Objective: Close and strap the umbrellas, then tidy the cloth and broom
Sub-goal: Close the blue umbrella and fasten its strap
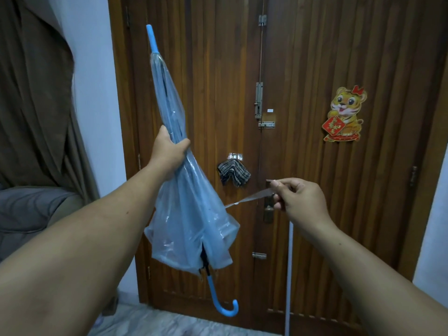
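In front of me stands a brown wooden double door [315, 69] with grooved panels, and down its middle seam run several metal bolts [259, 100], a small latch [266, 124] and, lower down, a padlock [268, 213]. A tiger sticker [345, 114] holding a red diamond sign is stuck on the right door leaf, well apart from the bolts. To my left a dark brown curtain [36, 93] hangs against the white wall [97, 69], with a grey cushion [26, 209] below it, and pale marbled floor [157, 321] shows at the foot of the door.
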